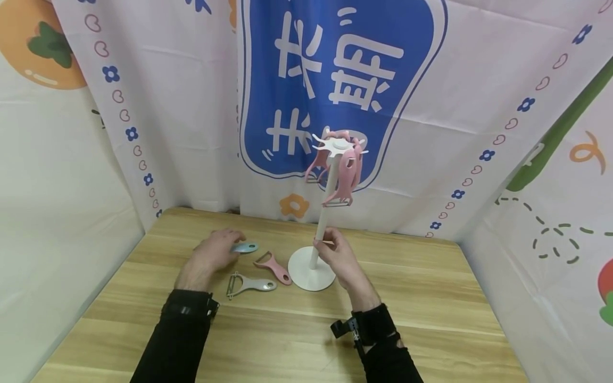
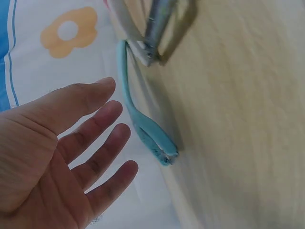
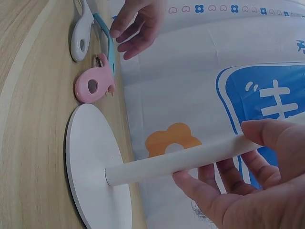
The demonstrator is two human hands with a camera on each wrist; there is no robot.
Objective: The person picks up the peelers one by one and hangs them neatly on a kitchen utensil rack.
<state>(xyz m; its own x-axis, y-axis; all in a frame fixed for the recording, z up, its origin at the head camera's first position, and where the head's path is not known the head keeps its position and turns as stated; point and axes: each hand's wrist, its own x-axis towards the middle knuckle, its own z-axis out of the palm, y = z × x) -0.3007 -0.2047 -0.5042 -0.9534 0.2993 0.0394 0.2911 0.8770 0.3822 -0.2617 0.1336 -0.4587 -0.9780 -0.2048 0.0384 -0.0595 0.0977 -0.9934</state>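
Note:
My left hand (image 1: 215, 253), fingers loosely spread, hovers right beside a light blue peeler (image 1: 247, 248) lying on the table. In the left wrist view, the thumb and fingertips come close to the blue peeler's (image 2: 126, 90) handle without closing around it. My right hand (image 1: 339, 257) holds the pole (image 3: 143, 168) of a white stand between thumb and fingers, low above its round base (image 1: 301, 272). Several pink peelers (image 1: 348, 173) hang from the hooks at the stand's top. Between hand and stand lie a pink peeler (image 1: 276, 267) and a grey-white peeler (image 1: 258, 284).
The wooden table (image 1: 421, 330) carries the stand and the loose peelers. A printed white cloth (image 1: 191, 133) hangs along its back edge, with more cloth (image 1: 541, 250) on both sides. The stand's tall pole rises near the back cloth.

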